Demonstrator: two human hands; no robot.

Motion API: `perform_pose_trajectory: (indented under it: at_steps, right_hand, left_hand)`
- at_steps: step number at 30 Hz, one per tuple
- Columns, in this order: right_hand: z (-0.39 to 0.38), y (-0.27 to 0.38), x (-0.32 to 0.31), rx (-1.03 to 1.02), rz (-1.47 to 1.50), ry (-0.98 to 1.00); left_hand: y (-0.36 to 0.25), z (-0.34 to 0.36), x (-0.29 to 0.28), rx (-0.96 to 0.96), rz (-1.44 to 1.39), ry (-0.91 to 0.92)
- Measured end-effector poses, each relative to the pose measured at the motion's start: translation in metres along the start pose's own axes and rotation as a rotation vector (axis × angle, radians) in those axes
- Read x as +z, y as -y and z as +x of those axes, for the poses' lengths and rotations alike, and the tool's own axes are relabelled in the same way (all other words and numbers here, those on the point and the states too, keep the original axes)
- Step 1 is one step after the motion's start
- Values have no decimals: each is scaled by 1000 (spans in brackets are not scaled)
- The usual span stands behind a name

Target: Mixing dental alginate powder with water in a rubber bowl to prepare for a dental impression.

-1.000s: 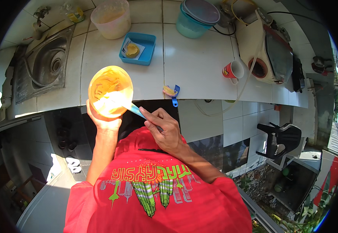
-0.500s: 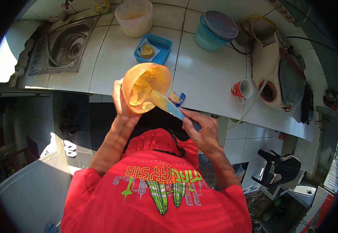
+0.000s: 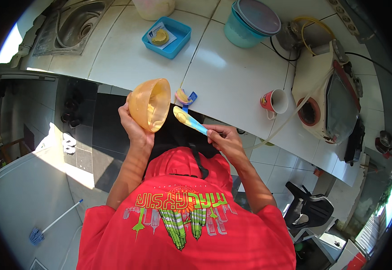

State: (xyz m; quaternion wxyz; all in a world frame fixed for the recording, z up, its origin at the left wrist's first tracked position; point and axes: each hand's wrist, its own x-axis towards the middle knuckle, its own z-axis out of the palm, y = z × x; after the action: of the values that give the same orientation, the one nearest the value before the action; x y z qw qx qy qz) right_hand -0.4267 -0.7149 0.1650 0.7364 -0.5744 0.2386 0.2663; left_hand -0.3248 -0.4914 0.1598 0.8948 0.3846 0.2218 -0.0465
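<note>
The left hand [image 3: 133, 128] grips an orange bowl [image 3: 150, 110] from below, its fingers wrapped round the base and outer wall, and tips it steeply so the mouth faces toward three o'clock. A pale yellow batter clings to the inner wall. The right hand [image 3: 225, 141] has its fingers clenched on the blue handle of a spatula [image 3: 189, 121], whose yellow blade points to ten o'clock and sits just beside the bowl's rim, coated in the same batter. Both are held in the air in front of the red shirt [image 3: 187, 220], just off the near edge of the white tiled table [image 3: 232, 72].

Judging from the thin smear inside and the loaded blade, the scraping looks well advanced: most of the wall shows only a film. How much sits at the bottom cannot be told from this angle.

On the table at twelve o'clock from the bowl lies a blue tray [image 3: 166, 37] with a small packet in it. Near one o'clock stands a teal tub with a lid [image 3: 252, 22]. A red mug [image 3: 274, 101] stands at three o'clock, with a cream-coloured appliance [image 3: 322, 90] past it. A small blue and yellow tool [image 3: 184, 96] lies on the table edge just behind the spatula. The steel sink [image 3: 76, 22] is at eleven o'clock.
</note>
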Motion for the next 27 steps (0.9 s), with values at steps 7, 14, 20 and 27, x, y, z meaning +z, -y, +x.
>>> perform_pose_trajectory:
  at_steps: [7,14,20,27]
  right_hand:
    - [40,-15,-21,-585,-654,-416]
    - [62,-17,-16,-797,-872,-402]
    - [64,-13,-8,-758,-1017,-367]
    - [66,-8,-3,-767,-1103,-372]
  left_hand:
    - [-15,-17,-59,140,16,-283]
    - [-7,-34,-93,74,-29,-436]
    - [-7,-36,-98,53,-49,-438]
    - [-15,-34,-101,48,-91,-432]
